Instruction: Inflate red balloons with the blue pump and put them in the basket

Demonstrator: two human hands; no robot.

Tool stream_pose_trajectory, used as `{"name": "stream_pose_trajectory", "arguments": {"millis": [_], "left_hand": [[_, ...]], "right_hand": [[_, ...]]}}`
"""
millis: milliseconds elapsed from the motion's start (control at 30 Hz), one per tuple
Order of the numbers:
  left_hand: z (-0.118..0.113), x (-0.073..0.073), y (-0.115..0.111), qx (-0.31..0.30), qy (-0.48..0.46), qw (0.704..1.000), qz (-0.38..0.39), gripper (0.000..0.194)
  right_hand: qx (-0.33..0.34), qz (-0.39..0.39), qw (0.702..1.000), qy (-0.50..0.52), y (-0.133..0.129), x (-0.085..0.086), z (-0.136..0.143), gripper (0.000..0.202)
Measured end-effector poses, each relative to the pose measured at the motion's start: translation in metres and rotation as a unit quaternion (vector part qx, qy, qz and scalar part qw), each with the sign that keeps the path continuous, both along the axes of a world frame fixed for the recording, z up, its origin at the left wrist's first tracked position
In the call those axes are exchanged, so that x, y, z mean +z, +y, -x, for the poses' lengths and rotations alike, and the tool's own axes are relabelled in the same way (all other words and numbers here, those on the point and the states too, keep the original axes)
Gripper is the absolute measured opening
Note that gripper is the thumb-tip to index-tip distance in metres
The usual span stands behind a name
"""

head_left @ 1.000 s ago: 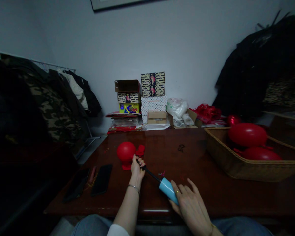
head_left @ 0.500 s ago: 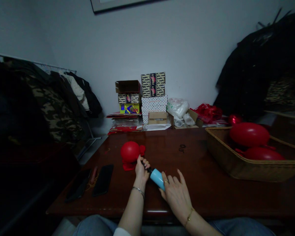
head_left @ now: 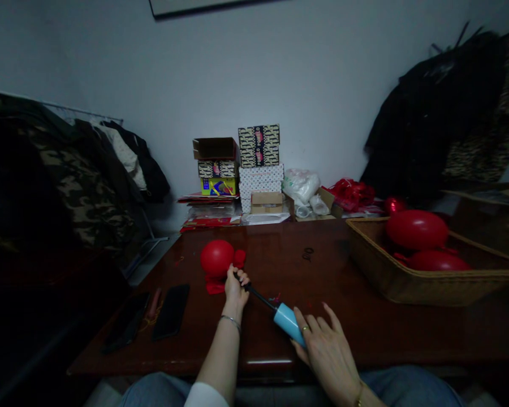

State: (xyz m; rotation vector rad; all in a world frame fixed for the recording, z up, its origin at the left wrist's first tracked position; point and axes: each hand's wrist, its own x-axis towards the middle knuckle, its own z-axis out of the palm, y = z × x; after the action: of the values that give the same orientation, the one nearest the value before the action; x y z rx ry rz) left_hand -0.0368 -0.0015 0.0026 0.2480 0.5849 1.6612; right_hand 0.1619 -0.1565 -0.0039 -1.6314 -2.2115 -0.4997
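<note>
You seem mid-inflation: the fingers of your left hand [head_left: 236, 288] close at the near end of the red balloon [head_left: 216, 258], left of centre in the frame, while your right hand [head_left: 328, 349] grips the blue pump [head_left: 287, 321] — its black rod [head_left: 261, 298] out, a steady push called for

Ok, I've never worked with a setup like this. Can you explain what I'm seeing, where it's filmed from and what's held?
There is no machine here: these are a person's own bare hands. Every picture comes from one camera worn on the head, looking forward and down. The right hand holds the light-blue barrel of a pump; its dark rod runs to the left hand, which grips the far end beside a round red balloon. The balloon's neck is hidden. On the brown table, two flat dark objects lie at the left, and a wicker basket with red balloons stands at the right.
</note>
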Motion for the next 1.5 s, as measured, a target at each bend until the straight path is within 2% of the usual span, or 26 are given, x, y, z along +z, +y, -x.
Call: {"name": "stream_pose_trajectory", "arguments": {"millis": [133, 267, 433, 567, 833, 967, 1133, 1367, 1500], "left_hand": [[-0.016, -0.006, -0.004, -0.01, -0.014, 1.0, 0.011, 0.027], [-0.029, -0.011, -0.008, -0.024, 0.013, 0.999, 0.017, 0.03], [-0.028, -0.009, -0.009, -0.002, 0.046, 0.999, 0.025, 0.032], [-0.016, -0.007, -0.005, 0.016, 0.037, 0.999, 0.028, 0.028], [0.017, -0.001, 0.008, 0.042, 0.037, 0.998, 0.026, 0.03], [0.02, 0.002, 0.009, 0.037, 0.031, 0.998, 0.028, 0.031], [0.007, -0.003, 0.001, 0.043, 0.036, 0.998, 0.043, 0.029], [-0.029, -0.019, -0.016, 0.029, 0.044, 0.995, 0.082, 0.026], [-0.033, -0.02, -0.016, 0.031, 0.057, 0.994, 0.082, 0.026]], "right_hand": [[-0.006, 0.002, 1.0, -0.007, 0.012, 0.006, 0.015, 0.052], [-0.01, -0.002, 1.0, -0.009, 0.028, 0.008, 0.033, 0.05], [-0.008, -0.012, 1.0, -0.002, 0.036, 0.007, 0.042, 0.05], [0.007, -0.027, 1.0, 0.01, 0.029, 0.004, 0.033, 0.052], [0.043, -0.051, 0.997, 0.03, 0.005, -0.004, -0.01, 0.051], [0.059, -0.068, 0.995, 0.032, 0.001, -0.01, -0.02, 0.051], [0.058, -0.072, 0.995, 0.025, 0.007, -0.01, -0.011, 0.049], [0.056, -0.059, 0.996, 0.021, 0.027, -0.01, 0.018, 0.052], [0.043, -0.052, 0.997, 0.037, 0.031, -0.011, 0.025, 0.054]]}}
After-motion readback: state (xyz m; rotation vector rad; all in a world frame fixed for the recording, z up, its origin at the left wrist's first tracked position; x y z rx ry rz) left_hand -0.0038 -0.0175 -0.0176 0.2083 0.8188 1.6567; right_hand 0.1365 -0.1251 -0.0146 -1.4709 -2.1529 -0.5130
